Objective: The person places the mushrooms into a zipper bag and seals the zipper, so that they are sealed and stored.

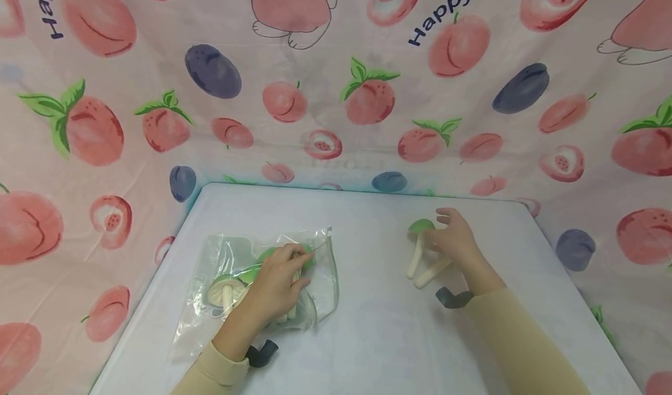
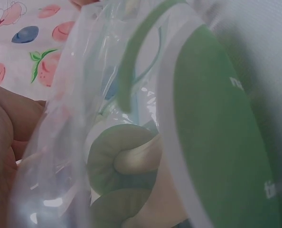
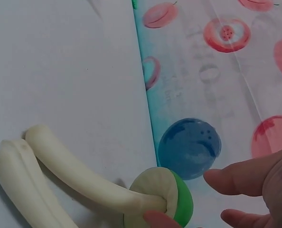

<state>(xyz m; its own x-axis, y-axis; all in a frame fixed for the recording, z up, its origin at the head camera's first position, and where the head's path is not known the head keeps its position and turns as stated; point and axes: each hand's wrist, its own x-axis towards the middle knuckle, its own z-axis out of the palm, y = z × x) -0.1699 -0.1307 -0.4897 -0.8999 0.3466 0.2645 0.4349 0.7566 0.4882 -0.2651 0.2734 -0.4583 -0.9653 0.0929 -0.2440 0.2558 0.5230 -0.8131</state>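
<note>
My left hand (image 1: pixel 275 290) grips the film of a clear zip bag (image 1: pixel 189 325) lying on the left of the table. Inside the bag are several toy mushrooms (image 1: pixel 224 292) with green caps and pale stems. The left wrist view shows the raised film and a green printed panel (image 2: pixel 217 123) on the bag. At the right, my right hand (image 1: pixel 455 240) hovers over two more mushrooms on the table, its fingers apart. One has its green cap (image 1: pixel 422 226) in sight; only the stem (image 1: pixel 433 273) of the other shows. A fingertip (image 3: pixel 160 221) overlaps the first stem; contact is unclear.
The white tabletop (image 1: pixel 367 325) lies between the two hands. A fruit-printed cloth (image 1: pixel 325 91) rises along its back and sides. Dark curved pieces (image 1: pixel 452 297) sit at both wrists.
</note>
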